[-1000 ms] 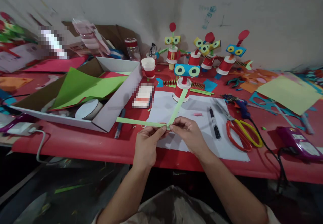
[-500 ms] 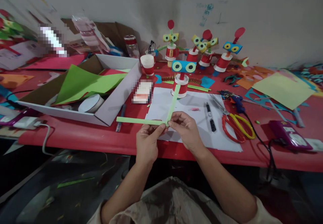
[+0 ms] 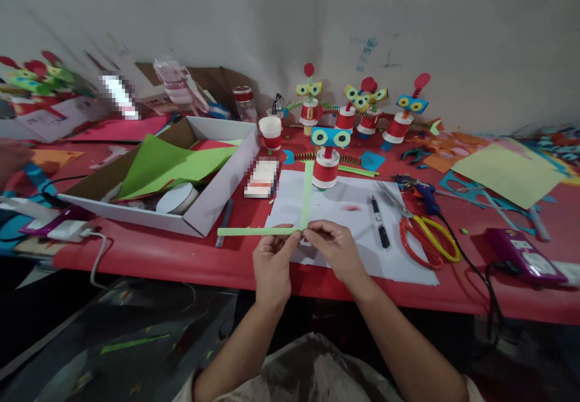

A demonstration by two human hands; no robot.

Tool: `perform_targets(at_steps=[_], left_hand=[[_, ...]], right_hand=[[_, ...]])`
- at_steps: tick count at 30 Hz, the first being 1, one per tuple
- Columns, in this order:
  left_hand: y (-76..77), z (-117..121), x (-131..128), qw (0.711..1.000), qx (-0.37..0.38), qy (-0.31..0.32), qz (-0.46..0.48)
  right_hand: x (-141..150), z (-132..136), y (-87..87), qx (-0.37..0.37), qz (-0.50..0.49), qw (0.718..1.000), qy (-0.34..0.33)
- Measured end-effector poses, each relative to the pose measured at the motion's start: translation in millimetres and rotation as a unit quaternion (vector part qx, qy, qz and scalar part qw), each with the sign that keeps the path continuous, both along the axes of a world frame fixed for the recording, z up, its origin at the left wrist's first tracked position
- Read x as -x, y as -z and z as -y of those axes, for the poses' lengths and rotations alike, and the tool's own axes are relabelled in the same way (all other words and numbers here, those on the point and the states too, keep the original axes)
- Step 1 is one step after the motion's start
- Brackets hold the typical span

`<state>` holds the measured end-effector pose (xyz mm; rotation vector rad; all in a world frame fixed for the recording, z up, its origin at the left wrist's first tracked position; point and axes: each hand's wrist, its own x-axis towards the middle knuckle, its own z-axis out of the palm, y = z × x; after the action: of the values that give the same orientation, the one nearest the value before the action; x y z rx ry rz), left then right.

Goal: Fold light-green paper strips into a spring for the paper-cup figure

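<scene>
Left-pointing strip: this pale green length is running leftward from our hands, its long axis lying nearly level across the scene.
Far-pointing strip: this one is reaching away from us over the white paper, its far end showing just left of the blue-eyed cup figure; whether they are touching, we cannot tell.
Angle: the two lengths are meeting at roughly a right angle, right where we are gripping.
Left hand: we are pinching the joint between thumb and forefinger, sitting nearer to the level length.
Right hand: we are pinching the same joint from the right, thumb almost meeting thumb, sitting nearer to the far-going length.
Pen and scissors: the pen and the scissors are lying farther right, apart from us.
Change: the far-going length was leaning right across the cup a second ago; now it is pointing almost straight away, while we are keeping our pinch.
</scene>
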<state>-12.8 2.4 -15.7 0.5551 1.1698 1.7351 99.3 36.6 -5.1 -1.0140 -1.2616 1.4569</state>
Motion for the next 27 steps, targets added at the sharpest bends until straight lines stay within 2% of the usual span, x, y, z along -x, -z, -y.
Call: perform_targets(at_steps=[4, 8, 12, 21, 27], left_hand=[[2.0, 0.5, 4.9, 0.999, -0.006, 0.051, -0.011], [-2.0, -4.1, 17.9, 0.992, 0.021, 0.114, 0.039], [-8.4, -8.4, 27.3, 0.983, 0.052, 0.162, 0.069], [-12.3, -9.6, 19.6, 0.987, 0.050, 0.149, 0.020], [-12.7, -11.6, 18.7, 0.988, 0.053, 0.147, -0.015]], right_hand=[[-0.3, -3.7, -0.9, 0.031, -0.028, 0.999, 0.011], [-0.8, -6.0, -3.6, 0.084, -0.066, 0.994, -0.009], [-0.6, -6.2, -2.9, 0.102, -0.073, 0.992, -0.015], [-2.2, -4.1, 1.8, 0.058, -0.059, 0.997, -0.011], [-4.6, -2.1, -0.7, -0.011, 0.019, 1.000, -0.007]])
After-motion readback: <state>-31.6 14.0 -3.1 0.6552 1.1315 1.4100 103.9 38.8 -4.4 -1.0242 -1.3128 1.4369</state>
